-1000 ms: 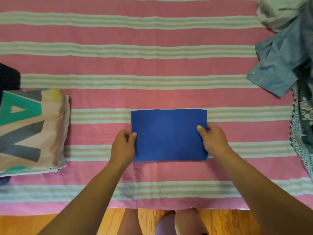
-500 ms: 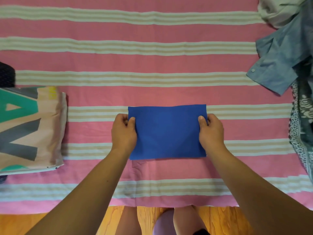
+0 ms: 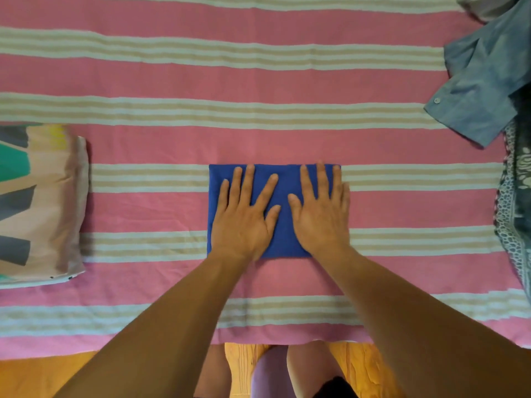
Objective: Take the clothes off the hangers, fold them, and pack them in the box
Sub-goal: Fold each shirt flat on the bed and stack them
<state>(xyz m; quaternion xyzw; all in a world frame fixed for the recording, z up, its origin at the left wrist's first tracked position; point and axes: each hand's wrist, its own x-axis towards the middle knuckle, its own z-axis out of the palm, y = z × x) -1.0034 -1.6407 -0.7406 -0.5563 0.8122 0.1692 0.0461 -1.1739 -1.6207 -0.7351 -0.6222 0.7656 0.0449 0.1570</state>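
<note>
Folded royal-blue knit garment: compact flat rectangle, edges squared, lying at centre of the pink cotton bedspread with cream and tan stripes, near its front edge. Surface matte, soft, no visible creases.

Left hand: flat on the left half of the blue garment, fingers straight and spread, palm down, pressing. Right hand: likewise flat on the right half, fingers extended, its outer edge at the garment's right border. Neither hand grasps anything.

Progress, judged: folding of this piece looks finished; the present step appears to be smoothing. Packing is not yet done; no box is in view.

Remaining: at far right, a crumpled pale-blue buttoned shirt, thin woven cloth, unfolded, overlapping a dark patterned fabric with white lace-like print. Hangers not visible.

At left, a soft pastel fabric bundle with teal and grey geometric print rests on the bedspread; whether it is a folded garment or a pillow cannot be told.
</note>
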